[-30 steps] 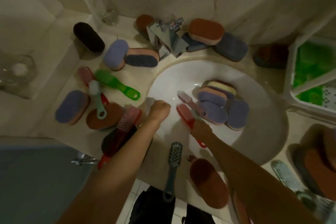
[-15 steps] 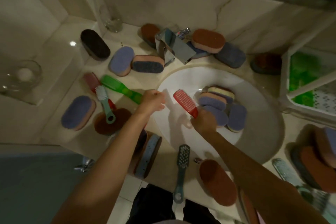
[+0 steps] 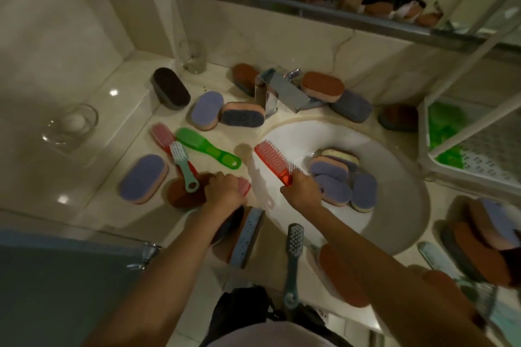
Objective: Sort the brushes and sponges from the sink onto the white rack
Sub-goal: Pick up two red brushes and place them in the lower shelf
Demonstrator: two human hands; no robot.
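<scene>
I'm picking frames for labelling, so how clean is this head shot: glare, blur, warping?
Head view: dim, warm light; small glare spots on the counter; wide-angle bending of the mirror frame and white rack; sponges at the right edge are smeared; the red brush in the right hand stays fairly sharp and throws a shadow into the sink.

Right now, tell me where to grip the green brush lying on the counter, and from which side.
Grip the green brush by its narrow handle, the end with the hang hole nearest the sink, coming from above. It lies flat, and its handle is bare, while a white-bristled brush lies close beside its wide head.
</scene>
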